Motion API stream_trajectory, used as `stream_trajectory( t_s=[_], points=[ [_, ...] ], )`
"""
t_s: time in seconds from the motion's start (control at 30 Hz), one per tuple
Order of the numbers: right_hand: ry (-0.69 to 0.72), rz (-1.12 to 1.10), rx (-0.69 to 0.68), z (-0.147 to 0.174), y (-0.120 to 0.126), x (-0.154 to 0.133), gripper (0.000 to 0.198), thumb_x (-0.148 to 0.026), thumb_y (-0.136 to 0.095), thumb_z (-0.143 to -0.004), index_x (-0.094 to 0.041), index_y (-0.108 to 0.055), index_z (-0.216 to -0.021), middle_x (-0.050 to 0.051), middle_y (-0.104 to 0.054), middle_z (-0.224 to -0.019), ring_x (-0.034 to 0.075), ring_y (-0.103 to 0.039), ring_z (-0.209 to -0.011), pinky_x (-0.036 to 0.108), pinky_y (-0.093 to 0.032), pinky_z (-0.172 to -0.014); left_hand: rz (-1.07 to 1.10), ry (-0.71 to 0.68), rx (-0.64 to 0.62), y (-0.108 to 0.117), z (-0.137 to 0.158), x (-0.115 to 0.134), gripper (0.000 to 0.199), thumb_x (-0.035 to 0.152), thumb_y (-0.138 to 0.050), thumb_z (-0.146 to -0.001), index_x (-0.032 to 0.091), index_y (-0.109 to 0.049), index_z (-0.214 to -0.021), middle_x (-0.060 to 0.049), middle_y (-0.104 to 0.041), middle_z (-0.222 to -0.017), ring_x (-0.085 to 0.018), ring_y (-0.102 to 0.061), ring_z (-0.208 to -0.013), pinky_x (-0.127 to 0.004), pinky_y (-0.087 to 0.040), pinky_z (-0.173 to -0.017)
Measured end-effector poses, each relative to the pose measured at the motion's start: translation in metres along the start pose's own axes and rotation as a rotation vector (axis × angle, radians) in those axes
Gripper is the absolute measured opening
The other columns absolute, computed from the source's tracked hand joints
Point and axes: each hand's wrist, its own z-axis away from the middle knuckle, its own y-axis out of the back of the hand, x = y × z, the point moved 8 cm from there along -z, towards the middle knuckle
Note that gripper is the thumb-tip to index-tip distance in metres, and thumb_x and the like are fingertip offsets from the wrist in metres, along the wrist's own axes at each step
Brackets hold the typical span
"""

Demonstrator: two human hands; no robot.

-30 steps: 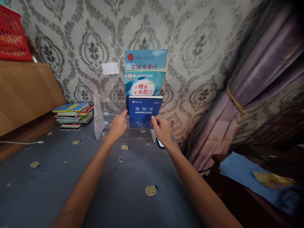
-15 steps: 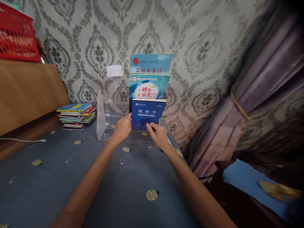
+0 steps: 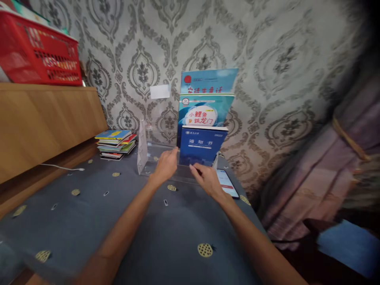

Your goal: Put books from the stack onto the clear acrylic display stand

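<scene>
A dark blue booklet (image 3: 197, 144) dated 2022 stands upright in the front tier of a clear plastic rack (image 3: 160, 152). Behind it rise a teal picture book (image 3: 203, 109) and, higher, a light blue storybook (image 3: 213, 79). My left hand (image 3: 166, 164) is curled at the booklet's left edge, its index fingertip beside the cover; whatever the other fingers hold is hidden. Just below the booklet, by the rack's front lip, my right hand (image 3: 206, 178) is closed, thumb and fingers drawn together, with nothing visible in it.
A stack of books (image 3: 115, 144) lies left of the rack. On the right, a phone (image 3: 227, 184) rests on the dark patterned tablecloth (image 3: 166, 237). A red basket (image 3: 44, 51) tops a wooden cabinet (image 3: 53, 122); a white cable (image 3: 65, 168) and a curtain (image 3: 317, 186) flank the table.
The view has turned left, so everything sits farther right and the phone shows fully. My right hand has slid down and slightly left against the booklet. My left hand stays at its edge.
</scene>
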Motion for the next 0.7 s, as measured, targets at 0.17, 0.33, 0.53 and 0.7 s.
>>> stream_trajectory(
  t_s=[0.17, 0.33, 0.53, 0.7],
  points=[
    [0.026, 0.004, -0.169, 0.023, -0.048, -0.019, 0.045, -0.041, -0.034, -0.101, -0.022, -0.055, -0.066, 0.004, -0.063, -0.062, 0.017, -0.056, -0.058, 0.028, -0.030, -0.059, -0.110, -0.027, -0.053, 0.008, 0.027, -0.027, 0.055, 0.000, -0.035, -0.090, 0.017, -0.055, -0.138, -0.012, -0.052, -0.150, -0.027, -0.041, -0.145, -0.052, -0.033, -0.119],
    [0.027, -0.035, -0.314, 0.046, -0.082, -0.033, 0.045, -0.038, -0.033, -0.102, -0.021, -0.059, -0.070, 0.005, -0.066, -0.066, 0.019, -0.061, -0.062, 0.030, -0.032, -0.061, -0.209, -0.007, 0.009, 0.047, 0.043, -0.081, 0.042, 0.006, -0.040, -0.091, 0.018, -0.067, -0.121, -0.011, -0.070, -0.125, -0.024, -0.060, -0.122, -0.045, -0.044, -0.109],
    [0.044, -0.084, -0.329, 0.057, -0.093, -0.037, 0.044, -0.039, -0.030, -0.104, -0.021, -0.059, -0.075, 0.006, -0.068, -0.075, 0.020, -0.066, -0.073, 0.030, -0.039, -0.067, -0.510, 0.330, 0.011, 0.093, 0.031, -0.177, 0.039, 0.014, -0.039, -0.094, 0.015, -0.060, -0.127, -0.015, -0.065, -0.130, -0.028, -0.054, -0.125, -0.043, -0.042, -0.106],
    [0.029, -0.102, -0.330, 0.057, -0.093, -0.035, 0.045, -0.038, -0.031, -0.104, -0.021, -0.057, -0.073, 0.006, -0.067, -0.073, 0.021, -0.065, -0.070, 0.031, -0.040, -0.066, -0.578, 0.515, -0.020, 0.101, 0.005, -0.240, 0.040, 0.021, -0.038, -0.095, 0.007, -0.054, -0.129, -0.027, -0.051, -0.143, -0.039, -0.043, -0.135, -0.056, -0.040, -0.104]
  ],
)
